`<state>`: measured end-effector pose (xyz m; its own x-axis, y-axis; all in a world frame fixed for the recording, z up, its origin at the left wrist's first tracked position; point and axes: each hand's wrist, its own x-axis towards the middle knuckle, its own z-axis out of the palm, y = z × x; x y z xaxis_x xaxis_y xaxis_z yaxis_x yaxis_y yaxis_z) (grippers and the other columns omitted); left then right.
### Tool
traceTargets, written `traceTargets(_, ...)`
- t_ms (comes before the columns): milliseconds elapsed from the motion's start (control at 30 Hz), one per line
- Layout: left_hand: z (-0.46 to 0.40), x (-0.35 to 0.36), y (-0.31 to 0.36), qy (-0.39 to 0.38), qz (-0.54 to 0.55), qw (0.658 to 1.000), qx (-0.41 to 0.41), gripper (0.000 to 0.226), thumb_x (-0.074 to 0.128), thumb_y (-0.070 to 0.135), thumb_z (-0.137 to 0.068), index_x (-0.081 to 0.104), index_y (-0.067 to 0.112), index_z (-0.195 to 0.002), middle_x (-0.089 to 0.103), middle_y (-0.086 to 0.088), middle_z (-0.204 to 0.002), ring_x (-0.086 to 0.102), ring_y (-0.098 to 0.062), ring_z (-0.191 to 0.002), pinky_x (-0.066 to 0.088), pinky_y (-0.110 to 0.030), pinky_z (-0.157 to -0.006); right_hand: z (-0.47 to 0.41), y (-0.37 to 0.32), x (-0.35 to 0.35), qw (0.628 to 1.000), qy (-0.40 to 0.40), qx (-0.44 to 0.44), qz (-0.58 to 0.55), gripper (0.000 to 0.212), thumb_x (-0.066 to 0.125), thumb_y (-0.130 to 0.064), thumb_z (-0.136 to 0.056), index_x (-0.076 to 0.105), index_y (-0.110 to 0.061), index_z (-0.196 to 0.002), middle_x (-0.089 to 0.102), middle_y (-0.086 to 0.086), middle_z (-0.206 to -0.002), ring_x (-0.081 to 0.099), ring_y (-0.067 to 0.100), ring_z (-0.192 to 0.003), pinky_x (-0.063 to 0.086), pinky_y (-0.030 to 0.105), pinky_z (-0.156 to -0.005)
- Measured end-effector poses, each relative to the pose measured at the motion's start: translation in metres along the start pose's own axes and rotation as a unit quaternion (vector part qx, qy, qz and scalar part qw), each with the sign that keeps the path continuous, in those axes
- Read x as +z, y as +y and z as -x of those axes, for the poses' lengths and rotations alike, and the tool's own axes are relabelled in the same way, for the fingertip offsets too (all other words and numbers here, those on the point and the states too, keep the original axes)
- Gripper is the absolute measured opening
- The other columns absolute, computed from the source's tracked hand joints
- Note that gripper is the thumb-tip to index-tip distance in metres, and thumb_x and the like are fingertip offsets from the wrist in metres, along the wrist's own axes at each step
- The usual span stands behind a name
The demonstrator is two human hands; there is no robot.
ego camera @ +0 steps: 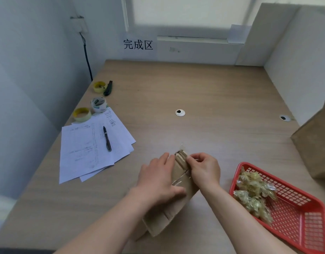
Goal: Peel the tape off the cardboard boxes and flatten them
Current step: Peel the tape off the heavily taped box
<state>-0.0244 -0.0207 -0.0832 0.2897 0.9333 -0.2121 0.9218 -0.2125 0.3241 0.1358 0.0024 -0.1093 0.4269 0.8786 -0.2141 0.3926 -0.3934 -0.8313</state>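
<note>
A small brown cardboard box [178, 204] lies on the wooden table [203, 92] near the front edge, its far end pointing away from me. My left hand [158, 178] rests flat over the box's left side with the fingers stretched along it. My right hand [203, 167] pinches clear tape [181, 146] at the far top seam of the box; a loose end of tape sticks up beyond the box. A second, larger cardboard box [315, 142] stands at the table's right edge, partly cut off.
A red mesh basket [293, 204] with crumpled used tape sits front right. Left side holds paper sheets [88, 145] with a black pen [107, 138], three tape rolls [98, 105] and a dark cutter [108, 88]. A sign with characters hangs on the back wall.
</note>
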Motion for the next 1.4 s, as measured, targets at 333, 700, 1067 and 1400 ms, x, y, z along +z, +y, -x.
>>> traceTargets(333, 0.0, 0.026, -0.026, -0.034, -0.025, 0.999, -0.005, 0.113, 0.047, 0.088, -0.052, 0.003, 0.05, -0.149, 0.019, 0.006, -0.153, 0.026, -0.025, -0.136, 0.028, -0.048, -0.108, -0.024, 0.001, 0.007, 0.992, -0.118, -0.029, -0.031, 0.023, 0.072, -0.033, -0.085, 0.069, -0.034, -0.108, 0.072, -0.011, -0.086, 0.067, 0.005, -0.081, 0.052, 0.028, -0.08)
traceTargets(700, -0.007, 0.019, -0.026, -0.054, -0.004, 0.998, -0.011, 0.117, 0.06, 0.087, -0.046, 0.009, 0.05, -0.145, 0.03, 0.004, -0.134, 0.034, -0.025, -0.125, 0.037, -0.05, -0.101, -0.044, -0.014, 0.03, 0.979, -0.189, -0.039, -0.07, 0.026, 0.071, -0.014, -0.086, 0.068, -0.024, -0.11, 0.065, -0.002, -0.081, 0.062, 0.014, -0.07, 0.053, 0.035, -0.075)
traceTargets(1067, -0.009, 0.02, -0.029, -0.052, 0.0, 0.999, -0.013, 0.118, 0.059, 0.087, -0.044, 0.011, 0.049, -0.145, 0.03, 0.005, -0.137, 0.034, -0.024, -0.126, 0.035, -0.048, -0.105, -0.054, -0.019, 0.03, 0.979, -0.161, -0.076, -0.1, 0.009, 0.057, -0.015, -0.097, 0.06, -0.016, -0.089, 0.068, 0.006, -0.096, 0.068, 0.02, -0.09, 0.049, 0.039, -0.074)
traceTargets(1400, -0.01, 0.021, -0.028, -0.056, 0.003, 0.998, -0.026, 0.12, 0.058, 0.086, -0.043, 0.007, 0.051, -0.145, 0.028, 0.005, -0.139, 0.031, -0.023, -0.129, 0.034, -0.046, -0.105, -0.05, -0.019, 0.026, 0.959, -0.181, -0.199, 0.082, 0.023, 0.069, -0.012, -0.083, 0.065, -0.033, -0.075, 0.064, -0.011, -0.08, 0.058, 0.004, -0.073, 0.044, 0.021, -0.07)
